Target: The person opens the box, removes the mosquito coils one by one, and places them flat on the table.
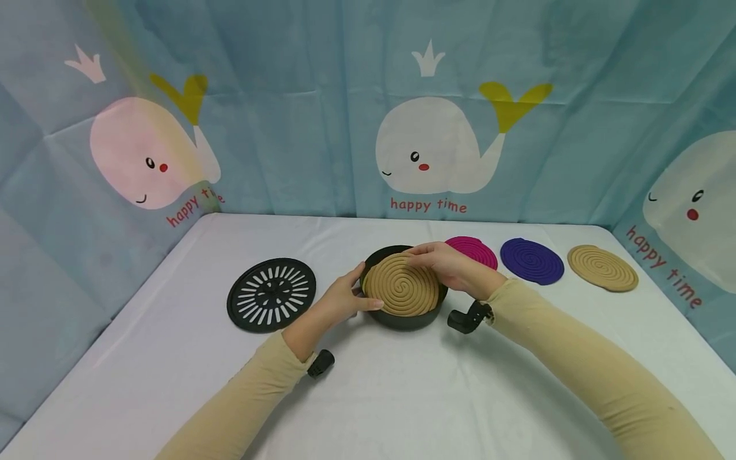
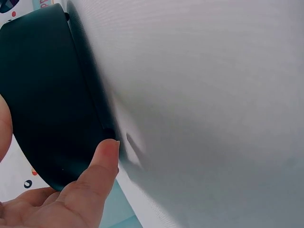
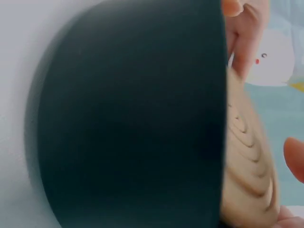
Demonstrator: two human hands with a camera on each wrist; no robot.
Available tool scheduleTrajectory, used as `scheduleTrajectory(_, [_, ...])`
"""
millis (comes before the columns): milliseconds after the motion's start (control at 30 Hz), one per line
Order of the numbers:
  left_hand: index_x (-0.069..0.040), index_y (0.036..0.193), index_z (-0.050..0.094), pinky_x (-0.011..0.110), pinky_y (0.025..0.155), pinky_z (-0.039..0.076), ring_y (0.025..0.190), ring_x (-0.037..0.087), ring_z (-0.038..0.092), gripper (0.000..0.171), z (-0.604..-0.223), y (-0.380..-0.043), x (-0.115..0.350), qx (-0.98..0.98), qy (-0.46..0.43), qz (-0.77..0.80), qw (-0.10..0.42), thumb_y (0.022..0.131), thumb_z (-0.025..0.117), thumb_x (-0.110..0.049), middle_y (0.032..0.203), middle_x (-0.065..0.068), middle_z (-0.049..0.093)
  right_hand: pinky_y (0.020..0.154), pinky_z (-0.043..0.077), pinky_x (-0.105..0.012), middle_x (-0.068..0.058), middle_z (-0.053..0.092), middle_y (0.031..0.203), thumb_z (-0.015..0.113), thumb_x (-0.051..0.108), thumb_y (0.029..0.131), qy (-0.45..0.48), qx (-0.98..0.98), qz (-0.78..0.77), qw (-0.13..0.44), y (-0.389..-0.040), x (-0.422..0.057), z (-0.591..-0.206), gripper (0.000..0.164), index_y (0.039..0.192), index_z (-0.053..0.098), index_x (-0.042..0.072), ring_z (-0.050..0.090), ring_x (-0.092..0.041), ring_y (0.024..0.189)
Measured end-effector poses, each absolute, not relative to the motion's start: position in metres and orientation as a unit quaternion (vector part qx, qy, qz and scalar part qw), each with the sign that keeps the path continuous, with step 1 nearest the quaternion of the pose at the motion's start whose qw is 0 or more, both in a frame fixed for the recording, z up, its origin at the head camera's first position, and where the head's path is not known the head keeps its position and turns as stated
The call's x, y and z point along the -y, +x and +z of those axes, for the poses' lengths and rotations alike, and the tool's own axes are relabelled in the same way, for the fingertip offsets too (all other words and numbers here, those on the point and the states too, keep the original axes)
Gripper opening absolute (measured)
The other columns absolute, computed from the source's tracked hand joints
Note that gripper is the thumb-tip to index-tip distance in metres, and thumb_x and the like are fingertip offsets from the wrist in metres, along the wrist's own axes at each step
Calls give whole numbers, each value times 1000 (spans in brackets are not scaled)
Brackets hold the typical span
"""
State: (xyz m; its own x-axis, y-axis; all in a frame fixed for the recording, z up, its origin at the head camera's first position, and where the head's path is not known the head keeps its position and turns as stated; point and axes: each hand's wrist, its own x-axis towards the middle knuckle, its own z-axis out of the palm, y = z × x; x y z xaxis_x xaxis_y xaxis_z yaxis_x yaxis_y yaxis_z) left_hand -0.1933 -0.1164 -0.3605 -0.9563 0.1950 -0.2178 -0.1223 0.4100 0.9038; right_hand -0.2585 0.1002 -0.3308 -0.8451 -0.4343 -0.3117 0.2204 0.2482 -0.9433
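Note:
A tan spiral-coiled coaster (image 1: 401, 285) lies tilted in the mouth of a round dark container (image 1: 405, 323), part of it above the rim in the right wrist view. My left hand (image 1: 344, 296) grips the container's left side. In the left wrist view one finger (image 2: 105, 156) touches the container's lower edge. My right hand (image 1: 451, 267) holds the coaster at its far right edge. The right wrist view shows the container wall (image 3: 133, 114) close up, with the coaster (image 3: 249, 161) beyond it. The container's inside is mostly hidden.
A black slotted disc (image 1: 271, 295) lies on the white table to the left. To the right sit a magenta coaster (image 1: 474, 250), partly behind my right hand, a purple coaster (image 1: 531, 261) and another tan coaster (image 1: 602, 268). A blue whale-print curtain (image 1: 322, 153) hangs behind.

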Motion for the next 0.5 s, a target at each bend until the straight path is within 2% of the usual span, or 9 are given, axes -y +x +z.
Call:
scheduleTrajectory(133, [-6,156,14,47,105,40,139,37,32,97,-361,-194,116,-828,21,541,148,84,78,-10,160,16,17,86,47,-27,-5,62,98,60,9,95,-93,-768,-571,275,-259,-99,-329,35,125,56,-10,54,-15,96])
scheduleTrajectory(233, [-6,156,14,47,107,37,139,36,32,97,-360,-194,116,-829,19,540,148,83,78,-10,159,16,18,77,51,-25,-6,62,95,60,8,95,-112,-778,-550,283,-260,-98,-325,29,119,57,-9,56,-14,87])
scheduleTrajectory(333, [-7,156,14,46,108,36,139,35,32,97,-358,-194,116,-828,18,541,148,83,78,-10,159,16,18,73,53,-26,-7,61,94,59,6,95,-122,-785,-534,290,-260,-98,-321,25,116,56,-8,59,-14,82])
scheduleTrajectory(500, [-8,157,14,44,103,42,137,35,36,97,-358,-194,115,-824,13,545,154,83,78,-10,159,16,18,76,54,-31,-9,62,96,59,5,95,-120,-797,-514,293,-259,-99,-315,25,116,58,-7,61,-15,81])
